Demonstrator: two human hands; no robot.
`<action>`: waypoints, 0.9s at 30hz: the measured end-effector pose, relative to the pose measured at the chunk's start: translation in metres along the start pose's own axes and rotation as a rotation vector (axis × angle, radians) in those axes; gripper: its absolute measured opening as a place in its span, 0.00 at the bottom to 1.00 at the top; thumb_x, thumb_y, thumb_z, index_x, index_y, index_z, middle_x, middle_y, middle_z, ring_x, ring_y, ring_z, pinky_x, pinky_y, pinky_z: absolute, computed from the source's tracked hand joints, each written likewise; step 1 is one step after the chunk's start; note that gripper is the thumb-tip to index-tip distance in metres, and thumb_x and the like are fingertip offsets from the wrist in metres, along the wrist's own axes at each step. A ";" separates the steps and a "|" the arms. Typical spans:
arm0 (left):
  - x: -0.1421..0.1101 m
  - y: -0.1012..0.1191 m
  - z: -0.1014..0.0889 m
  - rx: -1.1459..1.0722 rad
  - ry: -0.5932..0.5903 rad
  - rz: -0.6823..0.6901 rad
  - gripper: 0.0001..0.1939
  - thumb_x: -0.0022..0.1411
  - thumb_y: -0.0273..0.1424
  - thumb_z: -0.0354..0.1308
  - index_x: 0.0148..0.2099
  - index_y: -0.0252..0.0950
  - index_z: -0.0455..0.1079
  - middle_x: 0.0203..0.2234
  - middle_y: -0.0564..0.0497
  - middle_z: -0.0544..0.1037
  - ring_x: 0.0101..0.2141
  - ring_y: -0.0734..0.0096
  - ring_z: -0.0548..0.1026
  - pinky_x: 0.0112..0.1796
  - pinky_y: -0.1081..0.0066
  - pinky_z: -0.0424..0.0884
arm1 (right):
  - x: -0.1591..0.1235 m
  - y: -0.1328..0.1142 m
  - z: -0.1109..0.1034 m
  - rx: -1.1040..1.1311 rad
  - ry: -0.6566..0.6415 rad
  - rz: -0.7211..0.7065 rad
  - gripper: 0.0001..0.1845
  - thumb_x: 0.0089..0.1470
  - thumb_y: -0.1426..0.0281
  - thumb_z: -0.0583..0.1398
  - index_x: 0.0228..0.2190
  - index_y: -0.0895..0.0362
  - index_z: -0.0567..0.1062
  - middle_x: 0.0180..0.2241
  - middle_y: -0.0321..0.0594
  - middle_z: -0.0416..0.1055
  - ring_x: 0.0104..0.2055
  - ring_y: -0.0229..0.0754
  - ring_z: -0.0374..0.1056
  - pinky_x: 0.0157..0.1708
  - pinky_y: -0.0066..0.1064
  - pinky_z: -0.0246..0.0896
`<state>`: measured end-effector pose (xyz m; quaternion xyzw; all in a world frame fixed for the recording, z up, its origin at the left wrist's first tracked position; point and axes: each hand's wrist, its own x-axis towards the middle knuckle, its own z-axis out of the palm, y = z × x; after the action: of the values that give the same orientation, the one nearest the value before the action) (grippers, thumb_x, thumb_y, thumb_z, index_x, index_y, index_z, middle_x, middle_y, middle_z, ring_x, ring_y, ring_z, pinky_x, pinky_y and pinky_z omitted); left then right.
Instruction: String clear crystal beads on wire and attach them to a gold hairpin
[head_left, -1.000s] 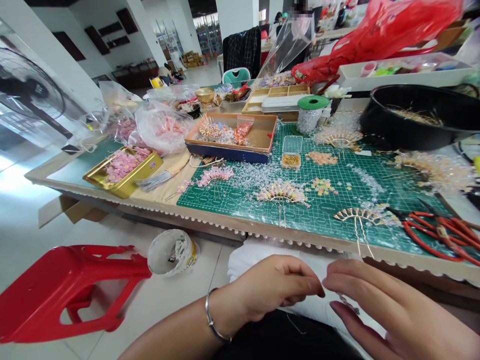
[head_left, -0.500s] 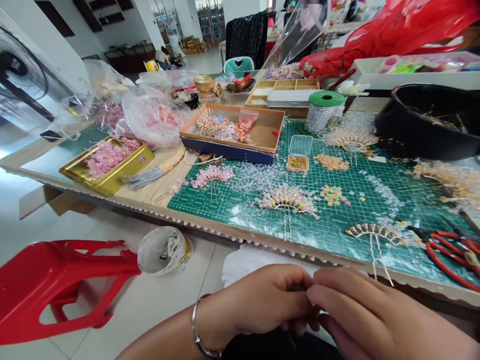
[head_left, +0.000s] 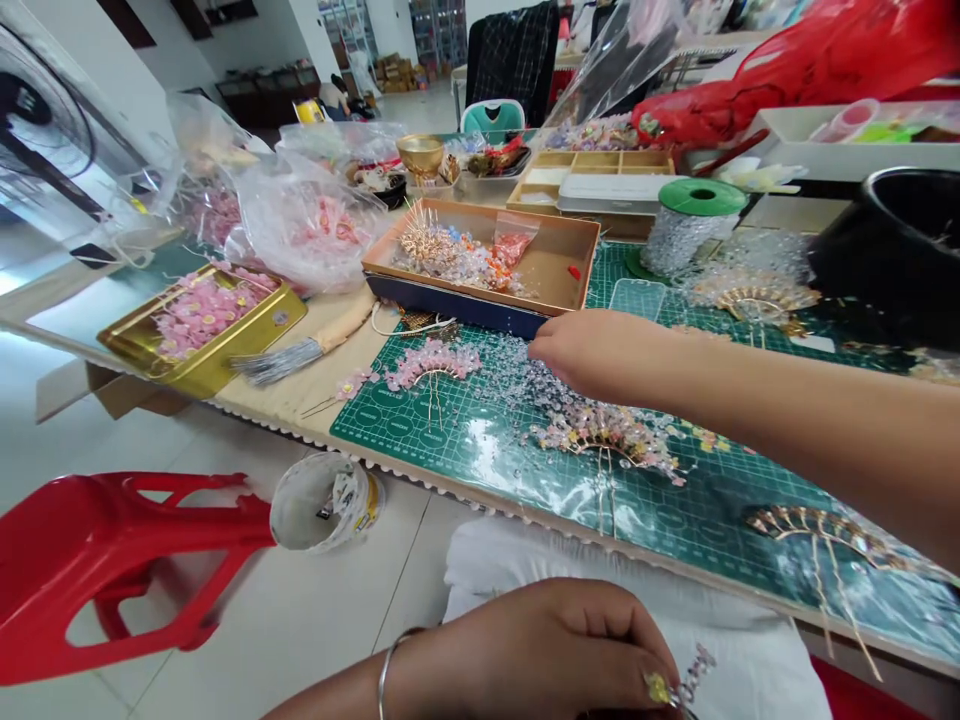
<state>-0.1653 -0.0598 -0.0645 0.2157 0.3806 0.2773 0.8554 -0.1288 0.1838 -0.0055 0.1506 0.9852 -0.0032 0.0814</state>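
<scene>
My left hand is closed at the bottom centre, above white cloth. Its thumb and fingers pinch a small beaded sprig with a yellow flower and pinkish clear beads. Over the green cutting mat, my right hand reaches down into the loose clear beads, fingers together and bent. Its fingertips are hidden, so what they pinch does not show. Just below that wrist lies a gold hair comb covered in beads and flowers. A pink-flowered comb lies left of the beads; a barer gold comb lies right.
Behind the beads stands an orange-rimmed box of beads and pins. A gold tin of pink flowers is left, near a brush. Back right are a green-ended spool and black tub. A red stool stands on the floor.
My right hand has left my left hand and moved up and away to the clear beads. My left hand stays low, with the beaded sprig now visible. The view has shifted slightly.
</scene>
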 end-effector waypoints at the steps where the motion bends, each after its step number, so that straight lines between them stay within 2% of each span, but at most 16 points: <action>1: -0.001 0.000 -0.002 -0.006 0.018 0.001 0.19 0.51 0.45 0.68 0.35 0.34 0.72 0.27 0.52 0.75 0.24 0.80 0.68 0.29 0.76 0.61 | 0.007 -0.002 0.002 -0.037 -0.048 -0.013 0.11 0.65 0.64 0.62 0.45 0.58 0.76 0.46 0.42 0.76 0.44 0.44 0.74 0.44 0.43 0.73; 5: -0.003 -0.001 -0.006 -0.069 0.069 0.030 0.20 0.50 0.45 0.70 0.34 0.33 0.73 0.28 0.51 0.75 0.28 0.77 0.70 0.33 0.75 0.63 | 0.018 -0.007 0.003 -0.116 -0.143 -0.034 0.13 0.66 0.64 0.62 0.48 0.57 0.76 0.48 0.43 0.75 0.45 0.45 0.74 0.45 0.44 0.73; 10: 0.004 -0.010 -0.009 -0.099 0.033 0.030 0.22 0.49 0.46 0.71 0.34 0.34 0.73 0.29 0.51 0.76 0.31 0.74 0.72 0.35 0.74 0.65 | 0.018 -0.003 0.003 -0.114 -0.165 -0.034 0.13 0.65 0.65 0.62 0.49 0.57 0.75 0.49 0.44 0.75 0.46 0.46 0.74 0.46 0.44 0.73; 17: 0.007 -0.014 -0.010 -0.037 0.031 0.020 0.21 0.50 0.46 0.70 0.34 0.34 0.73 0.28 0.52 0.76 0.28 0.77 0.71 0.32 0.75 0.63 | 0.012 0.003 -0.001 -0.040 -0.092 0.026 0.11 0.66 0.64 0.61 0.45 0.57 0.77 0.46 0.42 0.76 0.44 0.44 0.74 0.44 0.43 0.73; 22: 0.005 -0.015 -0.007 -0.026 -0.004 0.015 0.26 0.46 0.51 0.71 0.34 0.35 0.73 0.27 0.52 0.76 0.27 0.77 0.71 0.31 0.75 0.63 | 0.006 0.015 -0.014 0.082 -0.062 0.038 0.09 0.66 0.67 0.61 0.45 0.56 0.78 0.44 0.41 0.77 0.41 0.42 0.75 0.43 0.40 0.73; 27: 0.001 -0.014 -0.001 -0.077 0.041 0.048 0.19 0.49 0.44 0.71 0.33 0.34 0.73 0.27 0.52 0.76 0.27 0.78 0.70 0.34 0.74 0.65 | -0.001 0.018 -0.009 0.054 -0.039 0.027 0.11 0.65 0.67 0.62 0.48 0.57 0.76 0.50 0.44 0.74 0.48 0.46 0.74 0.47 0.45 0.72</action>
<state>-0.1612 -0.0697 -0.0737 0.1861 0.3818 0.3163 0.8483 -0.1240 0.2012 0.0036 0.1660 0.9809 -0.0318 0.0966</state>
